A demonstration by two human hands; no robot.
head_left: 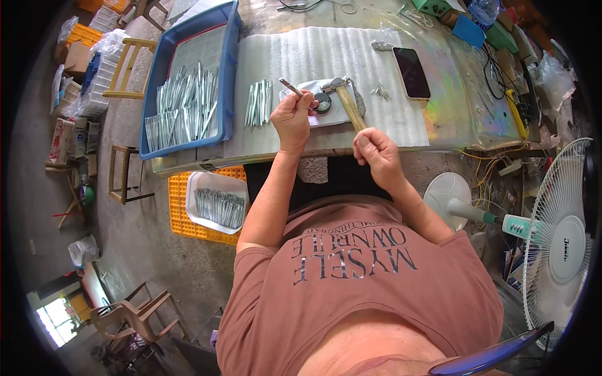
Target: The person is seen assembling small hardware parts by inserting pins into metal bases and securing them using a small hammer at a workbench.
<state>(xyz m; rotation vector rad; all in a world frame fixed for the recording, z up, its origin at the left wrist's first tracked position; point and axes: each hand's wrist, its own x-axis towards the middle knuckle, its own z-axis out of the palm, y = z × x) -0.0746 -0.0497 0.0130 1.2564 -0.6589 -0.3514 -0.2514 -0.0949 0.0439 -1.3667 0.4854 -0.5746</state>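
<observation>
Between the fingers of my left hand is a slim metal rod, tilted, its free end pointing up and left. My right hand is wrapped around the wooden handle of a hammer. The hammer's metal head lies over a white sheet, beside a small round black-rimmed piece close to my left fingers. What that round piece is, I cannot make out. Left of my left hand, several silvery rods lie side by side on the white foam mat. Small metal bits rest right of the hammer.
A blue bin full of metal rods stands on the table's left. Below it, a white tray of metal pieces sits on an orange crate. A phone lies at the mat's right. A white fan stands right of me.
</observation>
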